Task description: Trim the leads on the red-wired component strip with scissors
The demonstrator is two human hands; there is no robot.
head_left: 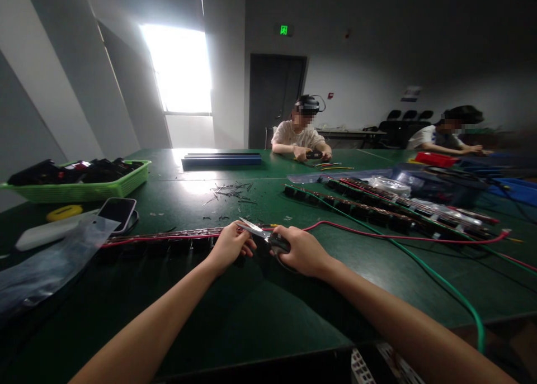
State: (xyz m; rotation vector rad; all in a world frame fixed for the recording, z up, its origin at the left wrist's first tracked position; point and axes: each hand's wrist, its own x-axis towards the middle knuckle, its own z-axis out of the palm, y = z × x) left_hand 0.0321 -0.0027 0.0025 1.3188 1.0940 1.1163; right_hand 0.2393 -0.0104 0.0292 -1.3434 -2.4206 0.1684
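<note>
My right hand (300, 251) is wrapped round the dark handles of a pair of scissors (255, 229), whose blades point up and left toward my left hand (232, 243). The fingers of my left hand are curled together at the right part of a long black strip with wires (168, 240); what they pinch is too small to make out. A red wire (356, 228) runs along the strip and on to the right across the green table. Beyond my hands lies a scatter of small dark cut pieces (232, 192).
At the left are a green basket (84, 189) of black parts, a phone (117, 212), a yellow ring (64, 212) and a plastic bag (54, 261). Wired strips (356, 205) and a green cable (436, 275) lie right. Two people sit at the far side, near blue bars (221, 160).
</note>
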